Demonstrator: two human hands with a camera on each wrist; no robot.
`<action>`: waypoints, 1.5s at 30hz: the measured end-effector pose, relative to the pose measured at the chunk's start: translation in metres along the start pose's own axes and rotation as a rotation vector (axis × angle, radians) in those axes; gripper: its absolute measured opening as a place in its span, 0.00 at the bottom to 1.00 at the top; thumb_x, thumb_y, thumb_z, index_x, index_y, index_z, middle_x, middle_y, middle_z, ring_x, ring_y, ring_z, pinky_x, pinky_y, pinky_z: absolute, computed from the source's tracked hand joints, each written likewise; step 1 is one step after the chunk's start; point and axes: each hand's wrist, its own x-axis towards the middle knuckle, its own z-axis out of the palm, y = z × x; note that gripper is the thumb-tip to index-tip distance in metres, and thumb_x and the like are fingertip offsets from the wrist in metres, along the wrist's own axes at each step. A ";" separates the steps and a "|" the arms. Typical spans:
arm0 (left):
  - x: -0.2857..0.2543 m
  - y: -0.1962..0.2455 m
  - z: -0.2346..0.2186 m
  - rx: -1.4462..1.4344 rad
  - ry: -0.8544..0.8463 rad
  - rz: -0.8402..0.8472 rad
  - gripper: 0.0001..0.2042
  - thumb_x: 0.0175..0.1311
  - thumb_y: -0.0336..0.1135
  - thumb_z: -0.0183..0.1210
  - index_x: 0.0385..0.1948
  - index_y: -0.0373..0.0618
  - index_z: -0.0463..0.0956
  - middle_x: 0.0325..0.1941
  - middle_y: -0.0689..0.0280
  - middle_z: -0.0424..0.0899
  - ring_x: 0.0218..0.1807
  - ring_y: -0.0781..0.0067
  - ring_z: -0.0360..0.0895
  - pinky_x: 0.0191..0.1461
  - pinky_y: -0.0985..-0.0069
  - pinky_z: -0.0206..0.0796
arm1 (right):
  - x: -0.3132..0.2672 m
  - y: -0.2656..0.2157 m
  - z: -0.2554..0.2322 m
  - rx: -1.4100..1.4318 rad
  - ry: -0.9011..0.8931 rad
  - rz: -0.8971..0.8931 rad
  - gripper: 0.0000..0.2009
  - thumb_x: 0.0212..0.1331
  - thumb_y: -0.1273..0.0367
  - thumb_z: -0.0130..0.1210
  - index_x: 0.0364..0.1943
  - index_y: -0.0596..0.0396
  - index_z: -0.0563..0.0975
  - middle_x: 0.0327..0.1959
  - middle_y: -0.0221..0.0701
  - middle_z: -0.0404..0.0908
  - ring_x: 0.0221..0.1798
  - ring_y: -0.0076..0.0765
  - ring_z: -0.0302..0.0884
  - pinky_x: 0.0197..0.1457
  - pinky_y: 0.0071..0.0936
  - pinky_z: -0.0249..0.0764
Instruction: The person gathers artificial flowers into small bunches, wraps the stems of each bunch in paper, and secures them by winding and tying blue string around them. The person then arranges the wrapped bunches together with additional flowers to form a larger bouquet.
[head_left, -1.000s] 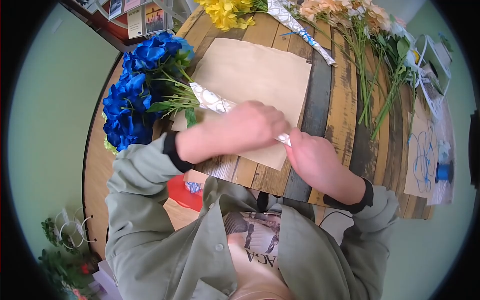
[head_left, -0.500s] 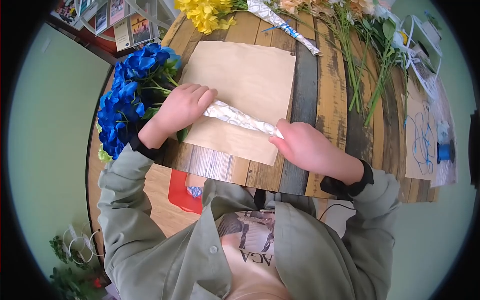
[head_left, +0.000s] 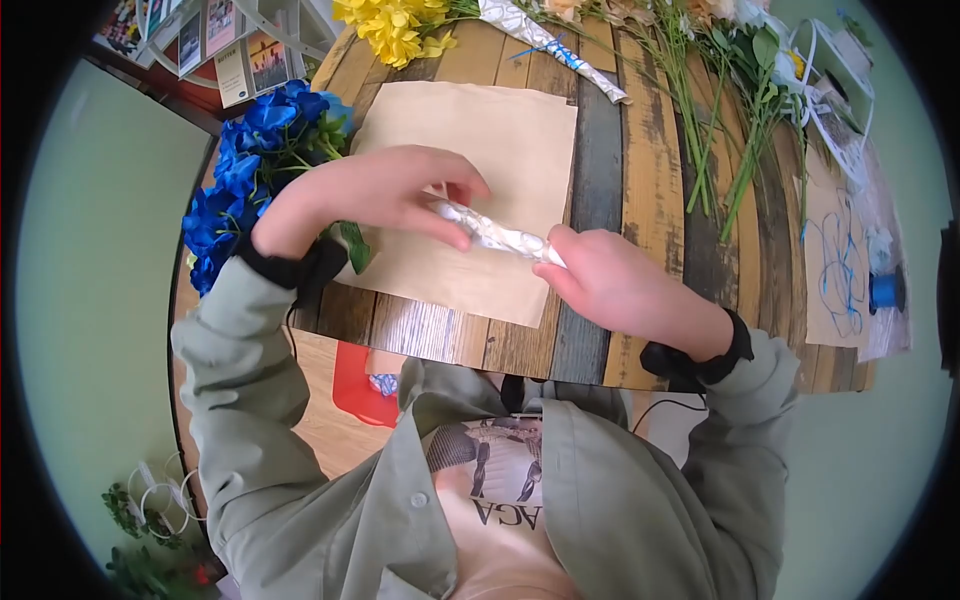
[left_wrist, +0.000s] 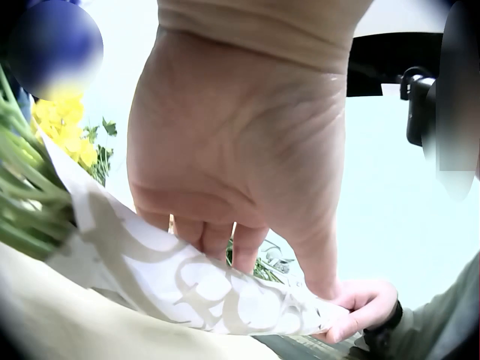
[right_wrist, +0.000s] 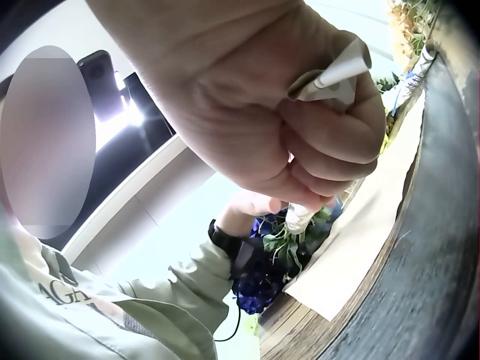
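Observation:
A bunch of blue artificial flowers (head_left: 240,155) lies at the left, its stems rolled in a white patterned paper wrap (head_left: 492,232). My right hand (head_left: 618,280) grips the narrow end of this wrap; in the right wrist view its fingers (right_wrist: 334,139) curl round the rolled tip. Arched over the wrap's middle is my left hand (head_left: 385,190), thumb on the near side and fingers on the far side. In the left wrist view those fingers hang fairly straight behind the wrap (left_wrist: 187,289). Beneath lies a tan paper sheet (head_left: 480,125).
A yellow flower bunch (head_left: 390,30) in a similar wrap (head_left: 550,45), tied with blue ribbon, lies at the back of the plank table (head_left: 650,200). Loose green stems (head_left: 745,190) spread at the right, near a blue ribbon spool (head_left: 885,292). A red container (head_left: 360,390) stands below the table edge.
My left hand has moved from the narrow end up to the wide part of the wrap, then back toward its middle with fingers spread. My right hand has kept its grip on the tip.

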 end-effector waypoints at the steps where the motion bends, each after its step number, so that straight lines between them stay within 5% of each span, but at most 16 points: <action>1: 0.012 -0.004 0.002 0.087 -0.220 -0.071 0.22 0.52 0.49 0.65 0.41 0.41 0.74 0.33 0.59 0.77 0.34 0.65 0.75 0.35 0.68 0.67 | -0.001 -0.001 0.001 -0.004 -0.005 0.016 0.14 0.61 0.64 0.49 0.31 0.66 0.70 0.25 0.50 0.75 0.32 0.57 0.75 0.35 0.46 0.70; 2: 0.019 -0.007 0.005 0.172 -0.442 -0.142 0.23 0.52 0.52 0.64 0.40 0.41 0.76 0.28 0.59 0.78 0.32 0.67 0.76 0.34 0.68 0.67 | -0.002 -0.001 0.002 -0.007 -0.009 0.034 0.14 0.61 0.64 0.49 0.31 0.66 0.69 0.25 0.50 0.75 0.31 0.57 0.75 0.35 0.46 0.70; 4: 0.019 -0.010 0.018 0.118 -0.395 -0.087 0.19 0.53 0.48 0.64 0.35 0.39 0.77 0.23 0.58 0.77 0.30 0.63 0.77 0.35 0.67 0.67 | -0.003 0.003 0.002 0.018 -0.014 0.022 0.14 0.61 0.64 0.49 0.31 0.66 0.69 0.24 0.50 0.75 0.31 0.57 0.75 0.34 0.46 0.70; 6: 0.016 -0.014 0.028 0.360 -0.260 0.027 0.16 0.52 0.43 0.63 0.34 0.39 0.75 0.26 0.57 0.78 0.32 0.58 0.77 0.35 0.65 0.67 | -0.003 0.007 0.002 0.052 -0.013 0.009 0.14 0.61 0.64 0.49 0.32 0.67 0.69 0.24 0.50 0.75 0.31 0.57 0.75 0.34 0.46 0.69; 12: 0.003 -0.002 0.042 0.669 -0.027 0.020 0.17 0.50 0.41 0.63 0.37 0.44 0.70 0.29 0.58 0.76 0.35 0.53 0.76 0.36 0.61 0.66 | -0.002 0.007 0.000 0.104 -0.013 -0.040 0.14 0.62 0.65 0.48 0.32 0.67 0.70 0.25 0.50 0.75 0.31 0.58 0.75 0.34 0.46 0.69; 16: 0.008 0.017 0.046 0.518 0.036 0.238 0.17 0.53 0.43 0.62 0.38 0.43 0.69 0.32 0.59 0.78 0.36 0.52 0.76 0.35 0.61 0.66 | -0.003 0.006 0.001 0.125 -0.026 -0.050 0.14 0.61 0.65 0.48 0.33 0.68 0.70 0.25 0.50 0.75 0.32 0.58 0.75 0.35 0.45 0.70; 21: 0.027 0.038 0.040 0.338 -0.340 0.042 0.17 0.60 0.48 0.56 0.39 0.43 0.71 0.25 0.55 0.78 0.29 0.48 0.75 0.31 0.61 0.65 | -0.005 0.001 0.003 0.057 0.008 -0.068 0.14 0.60 0.66 0.48 0.34 0.68 0.70 0.26 0.50 0.76 0.33 0.58 0.75 0.36 0.45 0.71; 24: 0.027 0.022 0.053 0.343 -0.207 0.151 0.15 0.60 0.48 0.55 0.35 0.44 0.72 0.21 0.54 0.77 0.27 0.48 0.75 0.30 0.59 0.65 | -0.006 0.002 0.001 0.025 -0.011 -0.011 0.13 0.59 0.66 0.48 0.35 0.67 0.70 0.27 0.51 0.76 0.33 0.57 0.76 0.37 0.46 0.71; 27: 0.022 0.025 0.054 0.450 -0.144 0.133 0.13 0.59 0.45 0.56 0.35 0.45 0.72 0.21 0.56 0.77 0.26 0.50 0.76 0.29 0.59 0.65 | -0.006 0.014 0.000 0.168 -0.011 -0.137 0.11 0.57 0.68 0.49 0.36 0.66 0.69 0.27 0.48 0.76 0.32 0.56 0.76 0.36 0.44 0.72; 29: 0.020 0.024 0.054 0.420 -0.109 0.141 0.13 0.58 0.43 0.57 0.35 0.45 0.71 0.21 0.57 0.77 0.26 0.50 0.76 0.29 0.59 0.65 | -0.003 0.021 0.008 0.009 0.232 -0.409 0.10 0.55 0.71 0.51 0.36 0.65 0.68 0.27 0.43 0.75 0.30 0.52 0.76 0.34 0.41 0.73; 36: 0.018 0.023 0.062 0.449 0.013 0.118 0.15 0.53 0.39 0.60 0.39 0.48 0.65 0.19 0.60 0.76 0.24 0.52 0.76 0.28 0.60 0.65 | -0.009 0.003 0.009 -0.303 0.319 -0.307 0.10 0.53 0.72 0.51 0.36 0.62 0.67 0.26 0.41 0.75 0.28 0.48 0.77 0.32 0.38 0.73; 40: 0.015 0.026 0.069 0.458 -0.071 0.020 0.19 0.49 0.34 0.63 0.40 0.46 0.65 0.26 0.55 0.77 0.31 0.49 0.77 0.32 0.60 0.66 | 0.003 0.011 -0.003 0.020 0.142 -0.169 0.10 0.59 0.67 0.48 0.30 0.63 0.72 0.23 0.47 0.76 0.28 0.50 0.77 0.31 0.39 0.72; 42: 0.013 0.022 0.075 0.388 0.237 0.310 0.22 0.45 0.33 0.65 0.42 0.45 0.66 0.36 0.55 0.76 0.39 0.50 0.75 0.39 0.62 0.67 | 0.011 0.021 -0.004 0.198 0.069 -0.096 0.13 0.61 0.65 0.47 0.28 0.64 0.73 0.23 0.49 0.76 0.29 0.51 0.77 0.30 0.39 0.71; 43: 0.013 0.025 0.075 0.388 0.237 0.311 0.22 0.45 0.33 0.65 0.42 0.45 0.66 0.36 0.55 0.76 0.39 0.50 0.75 0.39 0.62 0.67 | 0.014 0.028 0.001 0.286 0.121 -0.096 0.15 0.62 0.64 0.47 0.27 0.65 0.74 0.23 0.50 0.76 0.27 0.51 0.76 0.30 0.39 0.70; 45: 0.012 0.033 0.075 0.486 0.493 0.486 0.24 0.43 0.33 0.66 0.44 0.42 0.67 0.42 0.56 0.73 0.45 0.52 0.72 0.47 0.64 0.66 | 0.018 0.036 0.010 0.374 0.174 -0.095 0.17 0.63 0.63 0.47 0.26 0.67 0.74 0.22 0.51 0.75 0.26 0.52 0.76 0.31 0.39 0.69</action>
